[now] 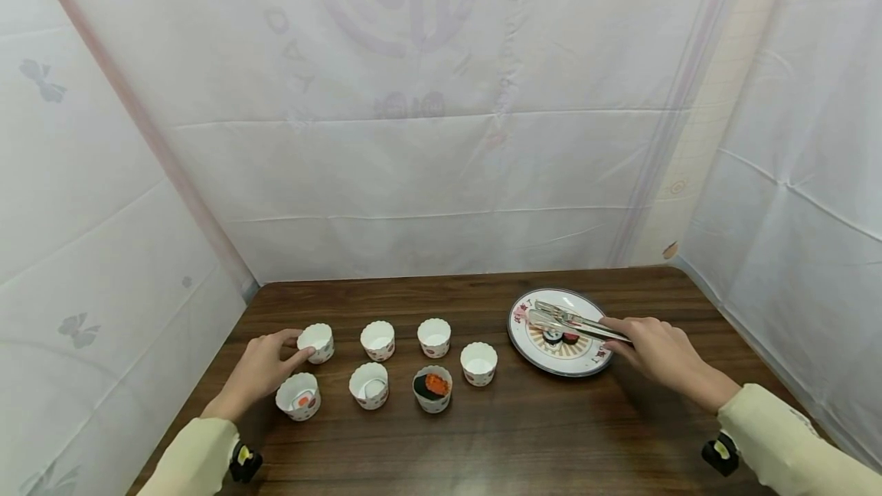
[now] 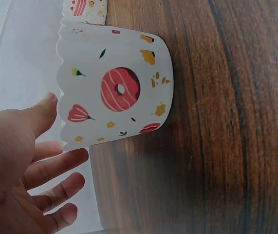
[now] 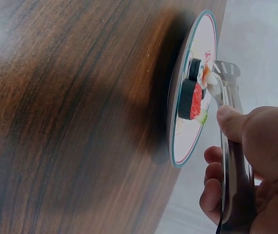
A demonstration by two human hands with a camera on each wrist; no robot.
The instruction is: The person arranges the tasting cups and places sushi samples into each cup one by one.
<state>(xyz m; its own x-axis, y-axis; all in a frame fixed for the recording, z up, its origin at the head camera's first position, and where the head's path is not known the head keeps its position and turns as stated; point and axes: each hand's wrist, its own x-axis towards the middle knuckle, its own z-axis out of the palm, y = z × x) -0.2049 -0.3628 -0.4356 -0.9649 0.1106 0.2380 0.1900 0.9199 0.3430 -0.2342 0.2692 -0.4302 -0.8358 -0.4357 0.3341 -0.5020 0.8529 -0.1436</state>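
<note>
The tongs [image 1: 582, 324] reach over the plate [image 1: 540, 360], at the right of the table [image 1: 517, 438], with their tips at the sushi [image 3: 190, 100]. The right hand [image 1: 654, 344] grips them, thumb along one side and fingers curled round the other, their arms a little apart. Whether the tips pinch the white-and-orange piece is hard to tell. The step in hand looks like taking hold of one piece; the next move calls for an even squeeze, then a level lift off the plate.

On the left, the left hand [image 1: 260, 366] is partly spread, thumb and fingers loose at the rim of the far left cup [image 1: 322, 347]. Six other cups stand around and to its right; the near left cup [image 1: 299, 410] holds a small orange-and-white piece, the near right cup [image 1: 432, 406] a dark one topped orange. A pale sheet [image 1: 386, 190] hangs behind.
</note>
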